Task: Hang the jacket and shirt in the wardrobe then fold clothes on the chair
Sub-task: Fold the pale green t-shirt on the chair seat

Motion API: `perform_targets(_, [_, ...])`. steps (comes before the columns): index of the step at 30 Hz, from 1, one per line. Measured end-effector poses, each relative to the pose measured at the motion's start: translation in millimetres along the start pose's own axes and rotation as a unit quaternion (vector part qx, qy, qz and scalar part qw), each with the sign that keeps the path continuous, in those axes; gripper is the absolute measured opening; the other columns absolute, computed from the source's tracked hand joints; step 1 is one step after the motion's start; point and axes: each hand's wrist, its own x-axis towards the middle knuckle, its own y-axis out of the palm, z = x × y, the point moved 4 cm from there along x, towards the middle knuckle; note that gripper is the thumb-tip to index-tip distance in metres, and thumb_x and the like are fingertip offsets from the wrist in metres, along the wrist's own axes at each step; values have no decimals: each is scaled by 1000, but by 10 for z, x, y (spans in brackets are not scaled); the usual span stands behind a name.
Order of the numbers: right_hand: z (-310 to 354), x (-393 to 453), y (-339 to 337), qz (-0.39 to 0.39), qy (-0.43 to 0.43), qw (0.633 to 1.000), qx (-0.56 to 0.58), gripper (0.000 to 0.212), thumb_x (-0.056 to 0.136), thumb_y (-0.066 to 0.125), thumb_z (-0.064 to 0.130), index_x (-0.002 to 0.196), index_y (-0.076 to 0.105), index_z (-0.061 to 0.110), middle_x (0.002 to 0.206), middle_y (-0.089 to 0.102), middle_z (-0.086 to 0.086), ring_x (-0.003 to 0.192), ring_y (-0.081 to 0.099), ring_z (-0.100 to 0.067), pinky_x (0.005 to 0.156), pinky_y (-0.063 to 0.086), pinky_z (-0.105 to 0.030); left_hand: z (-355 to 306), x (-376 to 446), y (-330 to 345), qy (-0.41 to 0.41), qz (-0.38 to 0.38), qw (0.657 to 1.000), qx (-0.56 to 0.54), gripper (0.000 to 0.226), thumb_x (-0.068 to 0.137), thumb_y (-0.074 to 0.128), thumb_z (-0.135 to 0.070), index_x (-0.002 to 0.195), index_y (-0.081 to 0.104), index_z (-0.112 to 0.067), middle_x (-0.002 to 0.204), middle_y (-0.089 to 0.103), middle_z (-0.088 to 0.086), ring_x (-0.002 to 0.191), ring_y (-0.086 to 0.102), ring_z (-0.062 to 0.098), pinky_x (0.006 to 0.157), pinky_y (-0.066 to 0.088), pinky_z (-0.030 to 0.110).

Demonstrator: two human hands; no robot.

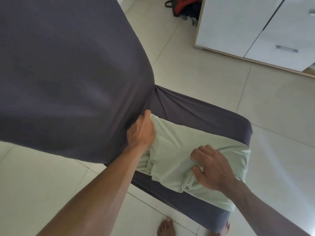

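A pale green garment [179, 147] lies folded on the seat of a chair [213, 114] covered in dark grey fabric. My left hand [141, 132] is at the garment's far left corner, against the chair back, with its fingers tucked behind the cloth edge. My right hand [211, 166] lies on the garment's near right part, fingers curled and bunching the cloth. The chair's tall backrest [68, 74] fills the left of the view.
A white wardrobe [255, 28] with metal handles stands at the upper right. A red and black bag [185, 7] lies on the tiled floor beside it. My bare feet [166, 227] are at the chair's front edge.
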Motion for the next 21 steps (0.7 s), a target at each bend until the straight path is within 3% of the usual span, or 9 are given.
perform_targets(2, [-126,-79,-18,-28,21,999,-24,33,59,61,29,92,58,21,92,55,6,83,50,-23,69,44,-36,-112,219,82,35,57,995,73,39,102,42,-23,141,37,-28,127,60,9,108,62,37,77,42,41])
perform_targets(5, [-362,-290,-12,-50,99,991,-75,46,59,68,24,104,57,17,107,56,-3,95,52,-29,74,50,-40,-158,371,204,57,102,979,168,32,98,44,-18,130,46,-23,125,62,11,110,62,35,75,39,38])
perform_targets(7, [-468,-451,28,-63,134,986,-81,38,66,66,27,100,56,15,102,56,-4,93,52,-30,73,50,-41,-142,393,234,43,99,976,187,27,97,44,-15,123,50,-18,126,61,13,111,62,37,75,39,38])
perform_targets(12, [-496,-655,161,-79,121,987,-66,19,94,49,29,91,63,16,90,58,1,84,56,-29,68,49,-41,-173,351,284,13,64,983,170,26,95,45,-8,119,54,-13,122,62,17,110,63,40,75,44,41])
perform_targets(16, [-562,-647,180,-90,163,981,-61,14,95,49,28,87,57,19,86,54,5,82,53,-25,66,49,-39,-214,304,326,-19,49,987,153,27,97,44,-6,122,54,-10,126,61,19,113,61,42,82,49,44])
perform_targets(21, [-628,-699,173,-72,153,985,-42,18,95,40,27,85,52,20,85,49,5,80,48,-24,64,47,-39,-268,236,396,-61,29,991,112,32,96,39,-2,126,51,-6,129,58,20,115,58,43,87,48,47])
